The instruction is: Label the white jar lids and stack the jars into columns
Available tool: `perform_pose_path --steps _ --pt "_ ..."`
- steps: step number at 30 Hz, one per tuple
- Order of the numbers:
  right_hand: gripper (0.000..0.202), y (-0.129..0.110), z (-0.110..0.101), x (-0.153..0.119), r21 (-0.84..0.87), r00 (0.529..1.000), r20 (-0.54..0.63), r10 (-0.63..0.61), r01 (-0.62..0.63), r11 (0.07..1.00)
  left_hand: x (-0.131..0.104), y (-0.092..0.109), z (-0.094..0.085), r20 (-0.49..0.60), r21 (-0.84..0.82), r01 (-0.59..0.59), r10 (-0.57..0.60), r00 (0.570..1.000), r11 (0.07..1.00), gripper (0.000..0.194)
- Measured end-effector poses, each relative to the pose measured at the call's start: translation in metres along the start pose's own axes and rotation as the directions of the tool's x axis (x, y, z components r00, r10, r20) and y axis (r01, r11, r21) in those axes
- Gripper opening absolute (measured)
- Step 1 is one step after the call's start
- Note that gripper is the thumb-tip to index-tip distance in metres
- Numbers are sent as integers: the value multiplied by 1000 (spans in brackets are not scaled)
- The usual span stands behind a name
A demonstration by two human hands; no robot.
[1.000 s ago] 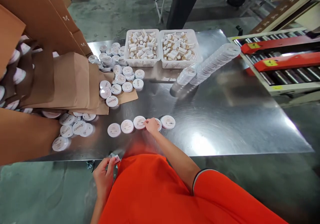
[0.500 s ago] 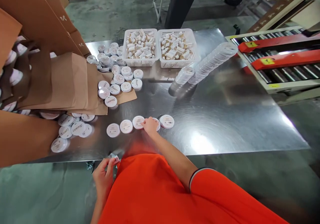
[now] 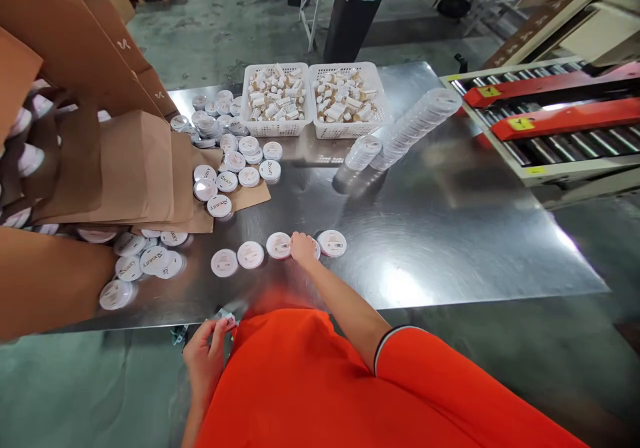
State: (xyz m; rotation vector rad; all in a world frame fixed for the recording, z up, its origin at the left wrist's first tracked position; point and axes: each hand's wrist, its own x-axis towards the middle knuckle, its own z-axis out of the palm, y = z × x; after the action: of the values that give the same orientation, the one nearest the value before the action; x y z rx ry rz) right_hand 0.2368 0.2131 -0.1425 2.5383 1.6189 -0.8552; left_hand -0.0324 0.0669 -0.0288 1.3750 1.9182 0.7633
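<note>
Several round white containers lie in a row near the table's front edge, among them one at the left end [image 3: 224, 263] and one at the right end [image 3: 332, 243]. My right hand [image 3: 303, 248] is over the row, fingers curled down between the middle container [image 3: 279, 245] and a partly covered one beside it. Whatever its fingertips may pinch is hidden. Below the front edge, my left hand [image 3: 206, 348] pinches a small sheet of labels [image 3: 228, 319] between thumb and fingers.
Loose round containers [image 3: 227, 181] and brown cardboard [image 3: 125, 168] crowd the left of the metal table [image 3: 450, 235]. Two white baskets [image 3: 275, 128] [image 3: 347, 130] of small bottles stand at the back. Clear stacks [image 3: 417, 125] rise right of them, near a roller conveyor [image 3: 550, 148].
My right hand has shifted slightly right along the row, off the middle container's edge. My left hand keeps its pinch, and the whole view has moved a little.
</note>
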Motion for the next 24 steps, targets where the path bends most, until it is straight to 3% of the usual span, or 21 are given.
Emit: perform_pose_path --steps 2,4,6,7,9,10,11,14,18,20,24 --pt "24 -2 -5 -7 21 1000 -21 -9 9 1000 0 2 -1 -7 -6 -1 1 1000 1000 37" --pt "22 -10 -9 -25 156 993 -45 -107 113 981 0 8 -2 -21 -26 -17 16 1000 1000 37" --pt "21 -27 -10 -55 463 946 -15 -324 294 836 3 16 -4 -50 -43 -41 39 998 998 37" --pt "23 -37 -11 -73 646 886 15 -463 345 681 5 20 -5 -64 -48 -53 50 997 997 37" --pt "36 -59 -13 -111 894 717 92 -692 247 374 9 26 -5 -77 -58 -71 66 995 996 36" --pt "38 -69 -15 -128 942 661 108 -743 170 288 11 29 -5 -77 -65 -73 68 995 995 36" --pt "34 -77 -18 -141 963 637 118 -762 114 244 13 31 -5 -74 -77 -73 67 995 994 35" --pt "18 -90 -29 -160 966 661 126 -739 87 243 16 32 -3 -94 -181 -74 57 994 981 25" --pt "15 -87 -41 -158 943 663 119 -739 156 293 14 32 -1 -44 -357 -61 48 998 932 24" --pt "17 -84 -41 -157 938 666 109 -738 177 298 12 32 0 2 -339 -24 27 1000 940 22" --pt "17 -84 -35 -160 932 671 110 -733 186 310 9 30 3 -8 -174 -37 36 999 984 28"
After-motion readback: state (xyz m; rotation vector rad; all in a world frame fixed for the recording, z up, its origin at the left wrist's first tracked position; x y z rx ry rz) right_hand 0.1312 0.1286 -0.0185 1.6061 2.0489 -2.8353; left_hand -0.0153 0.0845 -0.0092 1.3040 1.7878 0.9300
